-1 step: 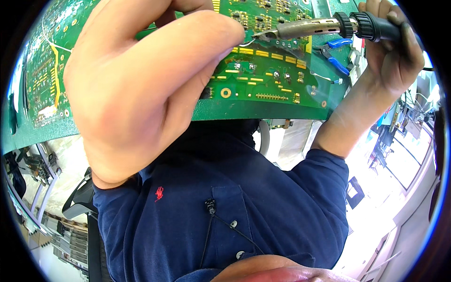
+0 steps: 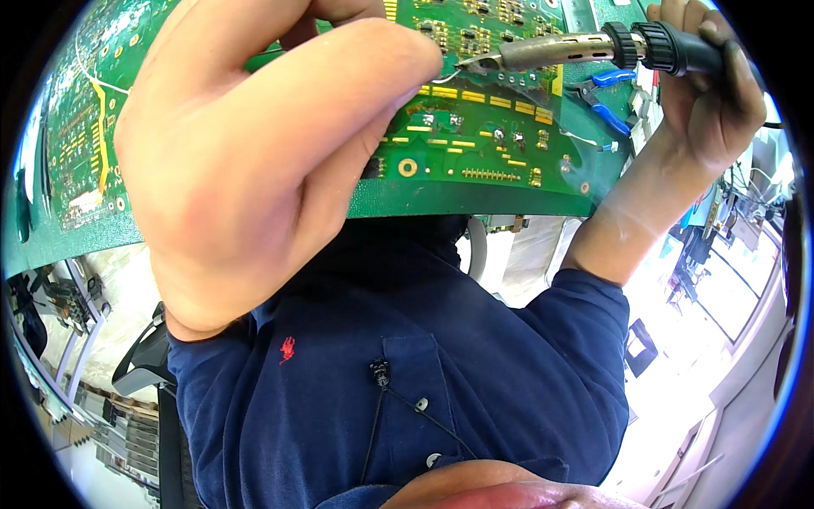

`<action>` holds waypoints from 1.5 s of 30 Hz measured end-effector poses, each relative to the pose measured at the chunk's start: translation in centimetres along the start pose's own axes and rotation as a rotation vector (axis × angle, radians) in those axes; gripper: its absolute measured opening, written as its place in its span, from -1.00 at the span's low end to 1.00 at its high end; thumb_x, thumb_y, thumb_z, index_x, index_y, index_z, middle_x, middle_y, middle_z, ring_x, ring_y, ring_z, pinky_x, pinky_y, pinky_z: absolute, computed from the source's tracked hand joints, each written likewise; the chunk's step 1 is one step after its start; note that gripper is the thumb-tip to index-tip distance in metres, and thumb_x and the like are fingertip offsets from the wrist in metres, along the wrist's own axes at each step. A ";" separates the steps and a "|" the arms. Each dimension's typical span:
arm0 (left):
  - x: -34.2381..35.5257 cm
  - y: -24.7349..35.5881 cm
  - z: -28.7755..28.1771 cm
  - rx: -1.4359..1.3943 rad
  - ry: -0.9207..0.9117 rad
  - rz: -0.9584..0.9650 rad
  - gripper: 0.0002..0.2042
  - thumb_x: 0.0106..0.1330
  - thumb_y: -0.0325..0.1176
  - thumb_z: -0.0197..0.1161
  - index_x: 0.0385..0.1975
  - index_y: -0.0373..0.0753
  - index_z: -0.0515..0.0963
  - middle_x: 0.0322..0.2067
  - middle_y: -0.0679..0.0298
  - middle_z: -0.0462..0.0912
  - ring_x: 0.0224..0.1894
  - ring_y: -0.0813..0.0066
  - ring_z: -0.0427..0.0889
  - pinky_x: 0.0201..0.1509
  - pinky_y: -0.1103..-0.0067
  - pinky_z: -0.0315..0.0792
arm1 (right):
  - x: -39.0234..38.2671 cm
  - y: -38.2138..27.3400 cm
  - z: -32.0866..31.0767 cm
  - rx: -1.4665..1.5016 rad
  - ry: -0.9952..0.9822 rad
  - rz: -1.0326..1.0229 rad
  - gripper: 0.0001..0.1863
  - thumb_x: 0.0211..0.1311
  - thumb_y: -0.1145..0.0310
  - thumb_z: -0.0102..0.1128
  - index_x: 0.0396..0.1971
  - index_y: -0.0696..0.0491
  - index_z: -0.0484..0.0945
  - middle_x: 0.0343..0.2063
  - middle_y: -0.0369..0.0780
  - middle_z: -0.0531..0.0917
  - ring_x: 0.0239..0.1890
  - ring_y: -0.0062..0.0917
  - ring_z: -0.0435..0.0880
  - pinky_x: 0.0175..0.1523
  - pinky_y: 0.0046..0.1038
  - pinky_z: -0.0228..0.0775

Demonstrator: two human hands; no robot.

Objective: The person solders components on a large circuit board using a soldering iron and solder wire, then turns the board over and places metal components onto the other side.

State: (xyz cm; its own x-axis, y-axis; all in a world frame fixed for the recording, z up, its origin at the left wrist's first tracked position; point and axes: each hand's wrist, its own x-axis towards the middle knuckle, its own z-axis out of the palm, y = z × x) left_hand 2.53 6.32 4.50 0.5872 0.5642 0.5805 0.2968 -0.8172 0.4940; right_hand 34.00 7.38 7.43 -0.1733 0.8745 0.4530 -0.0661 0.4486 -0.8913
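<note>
My left hand (image 2: 254, 153) is bent over a green circuit board (image 2: 487, 148), its index finger and thumb pinched on a thin silvery wire (image 2: 448, 77), though the fingertips are partly hidden. That wire reaches to the tip of a soldering iron (image 2: 551, 51), which touches the board among its small components. My right hand (image 2: 708, 110) grips the iron by its black handle from the right. A wisp of smoke rises near the board's right edge.
A second green board (image 2: 68, 144) lies at the left, with a white wire across it. Blue-handled cutters (image 2: 610, 114) and a small white connector (image 2: 608, 147) lie to the right on a green mat (image 2: 102, 237). A chair (image 2: 136, 373) shows at the lower left.
The wisp of smoke beside my right forearm has shifted slightly. My hands, the iron and the wire show no visible movement.
</note>
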 end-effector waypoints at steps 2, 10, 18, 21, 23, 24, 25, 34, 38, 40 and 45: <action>0.1 0.1 0.0 -0.003 -0.004 0.016 -0.78 -0.01 -0.71 0.42 -0.33 -0.37 0.67 -0.31 0.16 0.59 -0.35 0.42 0.57 -0.27 0.60 0.43 | -0.7 2.4 -3.2 0.406 -0.056 -0.034 -0.70 0.33 0.13 0.21 -0.37 0.06 0.42 -0.59 -0.36 0.36 -0.51 -0.65 0.31 -0.40 -0.56 0.15; 0.0 0.0 0.2 0.024 0.015 -0.013 -0.78 -0.01 -0.70 0.43 -0.34 -0.36 0.67 -0.32 0.16 0.59 -0.33 0.39 0.59 -0.25 0.60 0.44 | 0.5 -0.7 -0.2 0.009 -0.053 0.059 -0.70 0.31 0.15 0.24 -0.38 0.06 0.43 -0.62 -0.35 0.36 -0.54 -0.64 0.30 -0.42 -0.56 0.13; -0.1 -0.1 0.0 0.031 0.053 -0.028 -0.78 0.00 -0.70 0.42 -0.33 -0.39 0.66 -0.32 0.11 0.62 -0.30 0.34 0.62 -0.20 0.58 0.46 | 0.3 1.5 -1.3 0.363 -0.077 -0.052 -0.71 0.29 0.17 0.26 -0.41 0.05 0.43 -0.64 -0.35 0.36 -0.56 -0.65 0.28 -0.44 -0.56 0.06; -0.1 0.0 0.2 -0.010 0.081 -0.024 -0.78 0.00 -0.69 0.42 -0.33 -0.40 0.65 -0.32 0.09 0.63 -0.29 0.33 0.63 -0.19 0.59 0.47 | -1.1 4.6 -3.5 0.762 -0.086 -0.139 -0.71 0.30 0.17 0.24 -0.41 0.05 0.43 -0.64 -0.35 0.36 -0.56 -0.64 0.28 -0.43 -0.55 0.07; -0.2 0.0 0.3 -0.021 0.090 -0.033 -0.79 0.00 -0.69 0.42 -0.33 -0.40 0.65 -0.32 0.09 0.63 -0.29 0.33 0.63 -0.18 0.59 0.47 | -1.1 5.0 -3.6 0.757 -0.045 -0.142 -0.71 0.31 0.16 0.23 -0.41 0.05 0.42 -0.64 -0.35 0.35 -0.56 -0.64 0.28 -0.43 -0.55 0.09; -0.3 0.0 0.2 -0.011 0.090 -0.047 -0.79 0.00 -0.69 0.42 -0.33 -0.40 0.65 -0.32 0.09 0.63 -0.29 0.34 0.63 -0.18 0.59 0.47 | -0.2 2.1 -1.2 0.347 0.004 -0.073 -0.71 0.31 0.15 0.22 -0.40 0.06 0.42 -0.64 -0.36 0.35 -0.56 -0.64 0.28 -0.42 -0.55 0.09; -0.3 0.0 0.2 -0.016 0.088 -0.047 -0.79 0.00 -0.70 0.42 -0.33 -0.40 0.65 -0.32 0.09 0.63 -0.29 0.34 0.63 -0.18 0.59 0.47 | 0.0 0.7 0.2 0.125 0.032 -0.040 -0.71 0.32 0.15 0.21 -0.40 0.06 0.42 -0.64 -0.36 0.35 -0.56 -0.64 0.28 -0.42 -0.55 0.10; -0.4 -0.1 0.0 -0.041 0.086 -0.059 -0.80 0.01 -0.71 0.39 -0.34 -0.40 0.65 -0.32 0.09 0.63 -0.28 0.35 0.63 -0.18 0.60 0.46 | 0.3 -0.9 2.5 0.016 0.063 0.096 -0.71 0.33 0.14 0.15 -0.37 0.08 0.45 -0.65 -0.38 0.32 -0.54 -0.64 0.26 -0.37 -0.54 0.12; -0.5 -0.1 0.3 -0.045 0.131 -0.060 -0.81 0.04 -0.73 0.35 -0.33 -0.41 0.65 -0.30 0.09 0.63 -0.28 0.35 0.62 -0.17 0.60 0.46 | 0.0 -0.6 -5.1 0.190 -0.112 0.206 -0.65 0.31 0.20 0.04 -0.18 0.18 0.61 -0.67 -0.41 0.27 -0.41 -0.56 0.18 -0.18 -0.39 0.01; -0.6 -0.2 0.3 -0.053 0.154 -0.064 -0.81 0.06 -0.74 0.34 -0.32 -0.40 0.66 -0.29 0.10 0.63 -0.29 0.35 0.62 -0.18 0.60 0.46 | 0.0 -0.6 -5.5 0.164 -0.150 0.197 -0.65 0.31 0.17 0.04 -0.17 0.15 0.62 -0.67 -0.43 0.26 -0.41 -0.56 0.17 -0.17 -0.38 0.01; -0.4 0.0 -0.6 -0.035 0.084 -0.019 -0.79 0.09 -0.74 0.32 -0.28 -0.37 0.68 -0.26 0.11 0.62 -0.30 0.39 0.61 -0.20 0.60 0.45 | -0.4 -0.4 -5.0 0.108 -0.074 0.198 -0.66 0.30 0.18 0.04 -0.16 0.14 0.61 -0.68 -0.43 0.27 -0.39 -0.55 0.18 -0.19 -0.39 -0.01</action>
State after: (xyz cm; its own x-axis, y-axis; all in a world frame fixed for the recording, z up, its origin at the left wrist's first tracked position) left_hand 1.84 6.17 4.65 0.5159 0.5887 0.6223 0.2801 -0.8024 0.5269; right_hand 38.98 7.78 7.70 -0.2642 0.9260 0.2698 -0.1276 0.2437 -0.9614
